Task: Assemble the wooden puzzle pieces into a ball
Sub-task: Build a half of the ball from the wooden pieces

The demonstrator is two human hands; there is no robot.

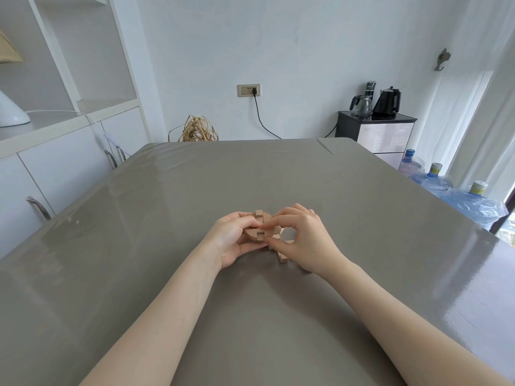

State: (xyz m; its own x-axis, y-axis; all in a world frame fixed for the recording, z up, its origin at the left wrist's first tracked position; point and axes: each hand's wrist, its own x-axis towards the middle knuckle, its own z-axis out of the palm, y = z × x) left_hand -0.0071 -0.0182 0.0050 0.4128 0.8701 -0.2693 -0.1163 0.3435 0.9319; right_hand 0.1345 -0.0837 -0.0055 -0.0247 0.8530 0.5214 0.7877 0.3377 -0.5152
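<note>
- Head view: a glossy grey desk (pixel 167 218) fills a pale room with white shelving (pixel 69 79), a wall socket (pixel 249 90) and kettles (pixel 386 103) on a dark cabinet.
- The left hand (pixel 231 238) has its grip closed around a part-built wooden ball (pixel 257 232) at mid-desk.
- The right hand (pixel 303 240) pinches its edge.
- Loose wooden pieces (pixel 282 256) lie just beneath.

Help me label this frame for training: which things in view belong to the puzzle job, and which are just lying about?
Job in hand:
- rounded pale wooden puzzle cluster, gripped by left hand and right hand
- loose pale wooden pieces on grey table

Just lying about:
- black kettle
- glass jug
- blue water bottles
- straw bundle
</note>
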